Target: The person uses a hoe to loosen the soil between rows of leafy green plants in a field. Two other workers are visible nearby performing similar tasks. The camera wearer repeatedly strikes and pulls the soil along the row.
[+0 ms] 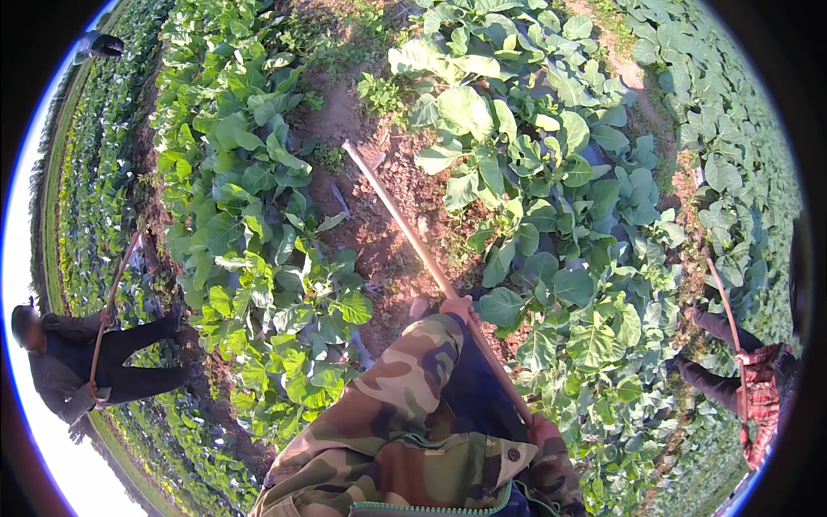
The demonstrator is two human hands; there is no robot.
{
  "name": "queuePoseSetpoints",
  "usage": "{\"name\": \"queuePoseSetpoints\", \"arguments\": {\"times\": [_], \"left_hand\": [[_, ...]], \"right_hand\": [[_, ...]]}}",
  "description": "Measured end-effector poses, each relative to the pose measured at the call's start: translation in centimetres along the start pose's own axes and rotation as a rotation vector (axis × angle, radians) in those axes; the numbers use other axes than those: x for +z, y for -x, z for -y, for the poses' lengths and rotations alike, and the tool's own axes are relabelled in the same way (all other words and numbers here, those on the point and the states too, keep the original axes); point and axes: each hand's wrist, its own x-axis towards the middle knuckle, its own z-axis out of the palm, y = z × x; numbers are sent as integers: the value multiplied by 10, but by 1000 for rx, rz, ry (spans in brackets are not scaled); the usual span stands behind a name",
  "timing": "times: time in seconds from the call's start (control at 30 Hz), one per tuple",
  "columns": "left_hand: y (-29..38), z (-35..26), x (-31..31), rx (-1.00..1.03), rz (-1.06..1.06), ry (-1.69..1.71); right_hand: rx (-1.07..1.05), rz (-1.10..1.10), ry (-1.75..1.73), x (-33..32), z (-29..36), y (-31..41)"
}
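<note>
A long-handled hoe (413, 236) slants from the soil furrow, upper left, down to my right side. My left hand (457, 307) is closed around the middle of its wooden shaft. Lower down, near my right hip, my right hand (541, 428) is at the shaft's rear end; the sleeve and jacket partly hide it, though it appears wrapped around the wood. The hoe's blade (373, 157) lies at the far end, on or just above the crumbly reddish soil (394, 194). Both arms wear camouflage sleeves.
Broad-leaved green plants (236, 161) line the furrow's left side, and larger leafy plants (568, 168) its right. One person (71, 362) holding a long-handled tool stands at the far left; another person (762, 381) with a similar tool is at the far right. Dark plastic film shows beneath some leaves.
</note>
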Motion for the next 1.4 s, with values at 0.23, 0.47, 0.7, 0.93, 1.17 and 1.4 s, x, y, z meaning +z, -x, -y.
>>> {"name": "queuePoseSetpoints", "arguments": {"times": [0.23, 0.47, 0.7, 0.93, 1.17, 1.4], "left_hand": [[8, -9, 22, 90, -207, -194], [-20, 48, 27, 165, -244, -258], [-34, 7, 12, -55, -17, -148], [-42, -66, -13, -62, -85, -165], [-52, -221, -52, 307, -84, -90], [-57, -267, -83, 304, -303, -185]], "right_hand": [[-145, 96, 27, 4, 19, -66], [88, 65, 104, -69, -11, 26], [253, 32, -287, -31, -80, 37], [151, 45, 33, -14, 11, 18], [-183, 15, -35, -27, 203, -71], [-284, 32, -39, -24, 319, -114]]}}
